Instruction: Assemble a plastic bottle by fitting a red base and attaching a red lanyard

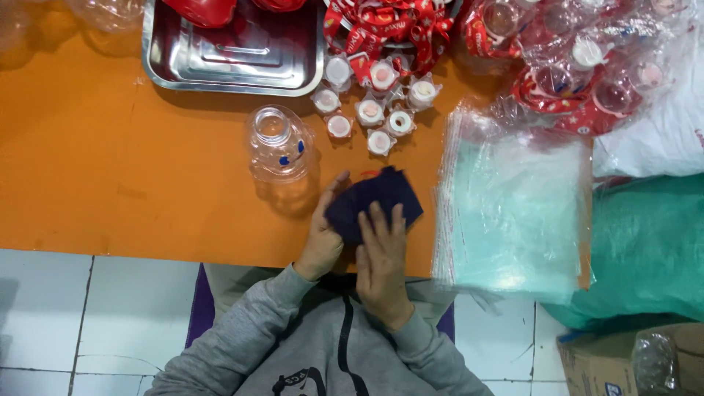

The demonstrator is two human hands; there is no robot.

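A folded dark navy cloth [381,194] lies at the near edge of the orange table [125,183]. My left hand [323,238] grips its left side, thumb on top. My right hand [381,257] rests flat on its near part, fingers spread over the fabric. A clear plastic bottle [277,144] with blue marks stands just left of the cloth, beyond my left hand. Several small white caps [370,111] sit in a cluster behind the cloth.
A steel tray [235,62] sits at the back with red items in it. A stack of clear plastic bags [513,213] lies to the right. Red ribbons [389,22] and more clear bottles [587,66] crowd the back right. A green sack [649,242] and a cardboard box [623,363] stand at the right.
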